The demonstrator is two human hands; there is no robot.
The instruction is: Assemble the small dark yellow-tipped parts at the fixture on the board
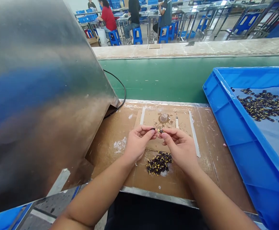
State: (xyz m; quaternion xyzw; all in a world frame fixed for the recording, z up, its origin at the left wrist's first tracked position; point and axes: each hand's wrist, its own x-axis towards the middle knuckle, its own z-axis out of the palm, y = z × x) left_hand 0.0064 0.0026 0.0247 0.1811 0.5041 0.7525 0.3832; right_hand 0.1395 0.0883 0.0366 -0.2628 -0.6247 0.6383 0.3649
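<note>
Over the cardboard-covered bench, my left hand [139, 140] pinches a small dark oval piece [152, 129] between thumb and forefinger. Just beside it, my right hand [177, 143] is closed on a small black-and-yellow part [161, 130]. The two fingertips almost meet, and the parts are too small to name more exactly. Below my hands lies a pile of black-and-yellow parts [158, 163]. Beyond my fingers a small clear domed cup [164, 117] sits on a wet-looking spot of the cardboard. A thin white-handled tool [177, 122] lies to its right.
A blue bin [235, 127] at the right holds many black-and-yellow pieces [266, 103] on a pale sheet. A big metal panel [38, 95] slants in at the left, with a black cable [122, 84] behind. A green-sided ledge [163, 78] crosses the back; people sit beyond.
</note>
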